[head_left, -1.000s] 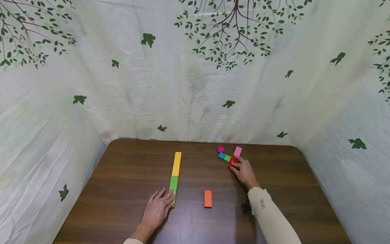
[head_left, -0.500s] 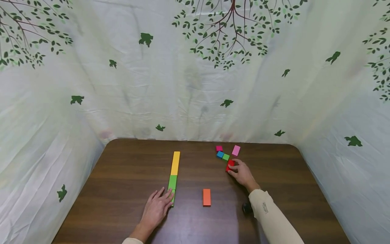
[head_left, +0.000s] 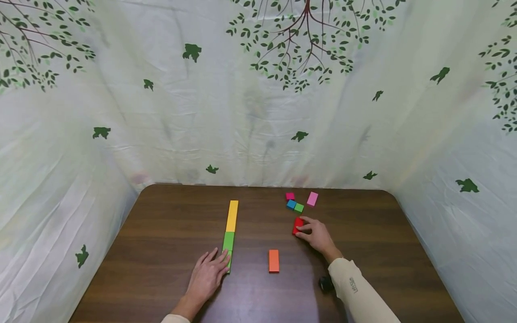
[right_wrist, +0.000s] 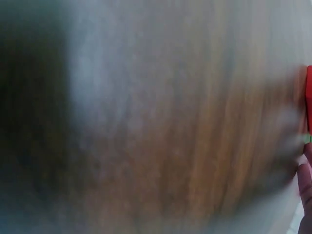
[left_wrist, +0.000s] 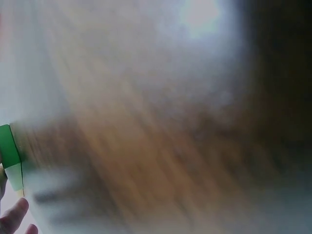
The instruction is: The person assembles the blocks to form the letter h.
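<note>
While the right hand (head_left: 317, 236) pinched a small red rectangular block (head_left: 297, 225) between thumb and curled fingers, the left hand (head_left: 205, 276) lay loosely spread, its fingertips resting on a bright green rectangular block (head_left: 230, 265). That green piece formed the near end of a straight line, with a second green block (head_left: 228, 241) touching it and a long yellow strip (head_left: 232, 216) beyond. The red block was at the counter's right-of-centre part, just nearer the person than a loose cluster: a magenta block (head_left: 290, 196), a blue block (head_left: 291, 204), a small green block (head_left: 299, 207) touching the blue, and a tilted pink rectangle (head_left: 312, 199) slightly apart. Between the hands, an orange rectangular block (head_left: 273, 261) lay alone. All of this sat on a dark brown, wood-grained counter (head_left: 181, 224) with rounded far corners. Behind and at both sides hung a creased, pale cloth (head_left: 250, 134) printed with leafy branches and green birds.
</note>
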